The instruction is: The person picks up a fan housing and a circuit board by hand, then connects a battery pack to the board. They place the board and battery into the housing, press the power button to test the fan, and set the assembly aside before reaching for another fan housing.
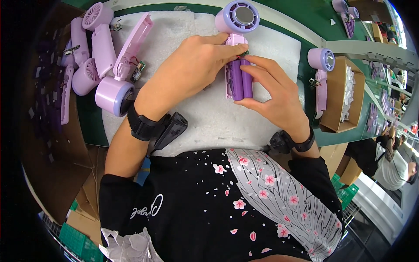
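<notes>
1. Lying between both hands, the handheld fan (237, 17) points away from the person, its round head beyond the fingertips and its opened handle (228, 89) coming back toward the body.

2. Two purple batteries (241, 83) sit side by side along the handle, left of the right palm and just right of the left hand's fingers. Their long axis matches the handle's, running almost straight from the near side of the grip to the far side.

3. The right hand (279, 94) is nearer to the batteries. It pinches them lengthwise: the thumb rests against their near ends, while a fingertip bends over the right-hand one close to its far end.

4. The left hand (192, 65) reaches across from the other side. One finger lies by the fan's neck and another presses down near a small green circuit board (245, 53), just past the batteries' far ends. Its thumb is hidden, so I cannot tell whether this grip closes on anything.

5. The relation that matters most, I judge, is at that far end, where batteries, board and neck meet in one line beneath the left fingertips, with the right thumb backing the opposite end.

6. Beneath both grips lies a white foam sheet (200, 124).
</notes>
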The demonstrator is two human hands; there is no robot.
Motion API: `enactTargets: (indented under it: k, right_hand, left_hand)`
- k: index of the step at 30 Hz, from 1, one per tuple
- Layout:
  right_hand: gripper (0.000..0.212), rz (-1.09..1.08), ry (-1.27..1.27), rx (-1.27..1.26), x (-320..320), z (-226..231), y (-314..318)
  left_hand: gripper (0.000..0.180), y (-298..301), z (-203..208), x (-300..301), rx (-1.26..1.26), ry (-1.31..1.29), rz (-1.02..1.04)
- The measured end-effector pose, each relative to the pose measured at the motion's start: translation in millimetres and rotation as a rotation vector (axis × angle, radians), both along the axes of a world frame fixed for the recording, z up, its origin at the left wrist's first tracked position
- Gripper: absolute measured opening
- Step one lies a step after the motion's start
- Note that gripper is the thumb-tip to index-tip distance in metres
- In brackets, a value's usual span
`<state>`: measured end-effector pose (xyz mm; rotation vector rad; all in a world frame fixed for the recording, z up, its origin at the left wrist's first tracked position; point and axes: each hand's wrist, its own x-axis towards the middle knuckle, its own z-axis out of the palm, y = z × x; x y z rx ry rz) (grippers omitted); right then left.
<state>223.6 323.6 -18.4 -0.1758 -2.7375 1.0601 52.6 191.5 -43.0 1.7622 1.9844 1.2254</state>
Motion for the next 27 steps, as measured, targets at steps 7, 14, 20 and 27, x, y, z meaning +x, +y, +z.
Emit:
enactTargets:
  k: [7, 14, 20, 27]
  right_hand:
    - [0.053, 0.009, 0.021, 0.12, 2.3, -1.6, 0.3]
    - [0.043, -0.034, 0.071, 0.227, 2.9, -5.5, -4.8]
    - [0.043, -0.133, 0.011, 0.066, 1.2, -11.1, -13.3]
    - [0.052, -0.138, 0.03, -0.043, -9.3, -10.9, -9.8]
  left_hand:
    - [0.036, 1.8, 0.6, 0.3, 0.013, -0.031, -0.014]
    - [0.032, 2.2, 10.2, -0.2, -0.13, -0.069, -0.003]
    - [0.04, -1.0, 4.1, -1.3, -0.159, -0.252, -0.01]
    - [0.055, 0.3, 10.5, -6.5, -0.313, -0.45, -0.004]
